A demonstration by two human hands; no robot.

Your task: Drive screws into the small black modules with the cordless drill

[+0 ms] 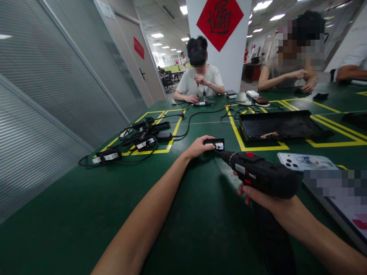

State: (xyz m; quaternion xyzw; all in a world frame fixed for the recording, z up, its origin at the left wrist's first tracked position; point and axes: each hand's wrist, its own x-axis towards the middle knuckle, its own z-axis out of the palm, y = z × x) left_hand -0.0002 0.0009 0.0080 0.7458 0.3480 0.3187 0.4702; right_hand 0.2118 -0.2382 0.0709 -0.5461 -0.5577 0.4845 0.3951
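Observation:
My left hand is closed around the left end of a small black box with white and blue marks on its face, steadying it on the green tabletop. In my right hand is a black cordless drill with red switches, its handle in my grip. The drill points left and away from me. Its bit meets or nearly meets the near edge of the box; whether it touches, I cannot tell.
Left lies a heap of black power adapters and cables. Beyond my right hand are a black tray, a phone in a patterned case and a thick flat object. Yellow tape marks the table. People sit opposite.

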